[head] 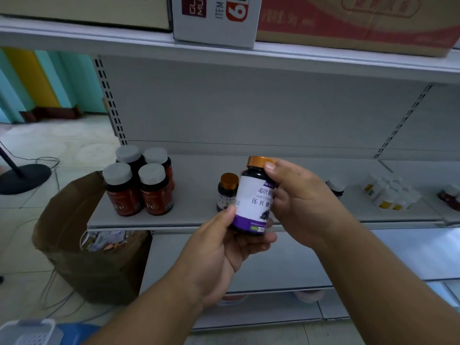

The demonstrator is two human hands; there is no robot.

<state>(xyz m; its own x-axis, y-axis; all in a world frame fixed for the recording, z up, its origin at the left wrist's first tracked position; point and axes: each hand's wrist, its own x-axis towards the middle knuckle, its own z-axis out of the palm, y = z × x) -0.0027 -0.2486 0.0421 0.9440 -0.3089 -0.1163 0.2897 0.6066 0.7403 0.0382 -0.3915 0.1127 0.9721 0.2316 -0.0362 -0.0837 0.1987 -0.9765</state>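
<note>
A dark bottle [251, 202] with an orange cap and a white and purple label is held upright in front of the grey shelf [194, 215]. My left hand [224, 247] cups its base from below, thumb on the label. My right hand [298, 200] grips its upper part from the right, with a fingertip on the cap. A matching orange-capped bottle [227, 189] stands on the shelf just behind it.
Several grey-capped red-label bottles [139, 181] stand at the shelf's left end. More small bottles [390, 194] sit to the right. Cardboard boxes [216, 18] fill the shelf above. An open brown carton [82, 235] stands on the floor at left, near a black stand base [23, 178].
</note>
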